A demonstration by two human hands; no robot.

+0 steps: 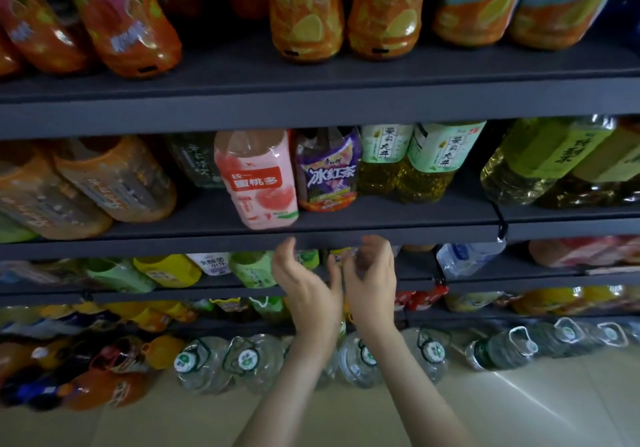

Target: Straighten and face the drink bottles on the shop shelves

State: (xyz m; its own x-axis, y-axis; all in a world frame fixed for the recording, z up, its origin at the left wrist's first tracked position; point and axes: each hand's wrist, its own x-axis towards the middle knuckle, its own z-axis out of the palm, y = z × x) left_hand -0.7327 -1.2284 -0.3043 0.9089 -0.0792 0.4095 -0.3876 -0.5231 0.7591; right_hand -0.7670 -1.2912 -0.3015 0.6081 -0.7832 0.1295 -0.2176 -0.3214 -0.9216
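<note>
I read left hand (304, 287), right hand (372, 280) empty, fingers loose, apart, under shelf edge (415, 233). Pink bottle (258, 180) stands proud of row; I judge hands staged to square it.

The light is dim, and the shelves (311, 107) cast deep shadow beneath them. A bright streak of glare crosses the pale floor (519, 387). Wide-angle distortion bends the edges. The bottles (52, 197) at far left are smeared soft, and the right hand (372, 280) is blurred at its fingertips.
</note>
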